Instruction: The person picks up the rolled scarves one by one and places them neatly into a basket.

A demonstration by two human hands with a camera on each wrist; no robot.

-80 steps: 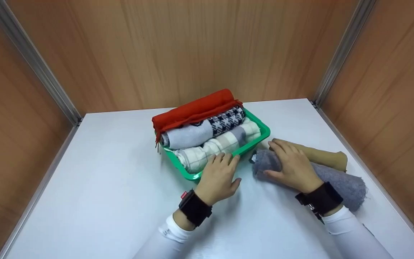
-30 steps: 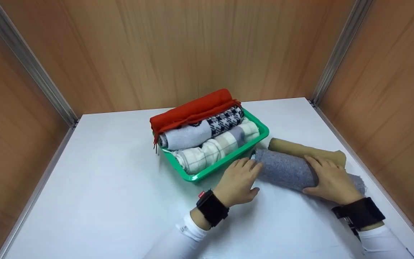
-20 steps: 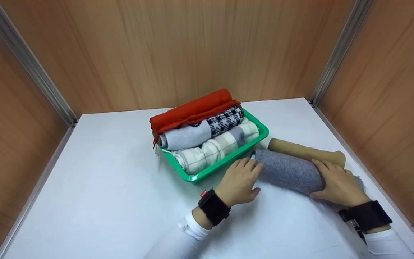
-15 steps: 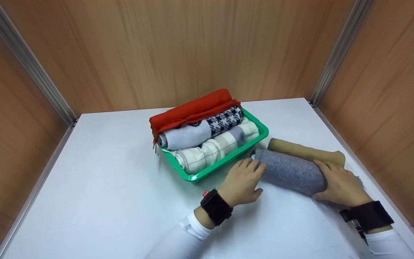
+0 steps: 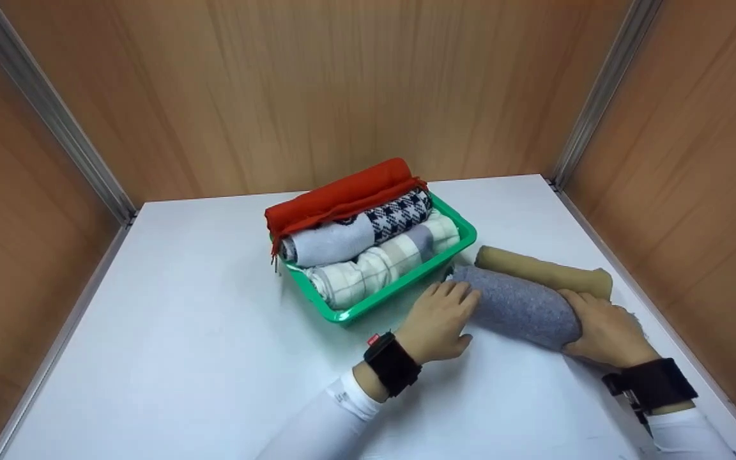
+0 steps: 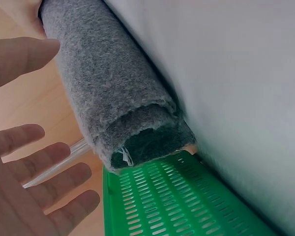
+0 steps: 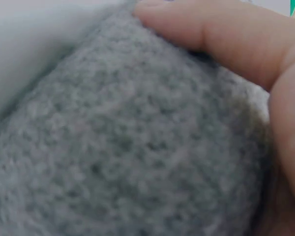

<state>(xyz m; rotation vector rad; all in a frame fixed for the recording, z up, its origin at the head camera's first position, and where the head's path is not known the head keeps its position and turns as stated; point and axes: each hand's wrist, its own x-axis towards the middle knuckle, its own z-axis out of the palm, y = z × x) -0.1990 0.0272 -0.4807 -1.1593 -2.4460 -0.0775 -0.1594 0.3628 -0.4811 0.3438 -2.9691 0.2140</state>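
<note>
A grey fuzzy rolled cloth (image 5: 518,306) lies on the white table (image 5: 183,319), just right of a green slotted basket (image 5: 368,308). My left hand (image 5: 438,319) is at the roll's left end, its straight fingers against it. In the left wrist view those fingers (image 6: 24,172) are spread beside the roll's open end (image 6: 137,142), with the basket wall (image 6: 177,206) below. My right hand (image 5: 604,329) grips the roll's right end. In the right wrist view the thumb (image 7: 226,34) presses into the grey fabric (image 7: 113,147).
A tan rolled cloth (image 5: 534,268) lies right behind the grey one. The basket holds a red roll (image 5: 342,195), a grey houndstooth roll (image 5: 355,233) and a pale plaid roll (image 5: 381,262). Wooden walls enclose the table on three sides.
My left hand left the basket's front and came to the grey roll's left end. My right hand slid along the roll to its right end.
</note>
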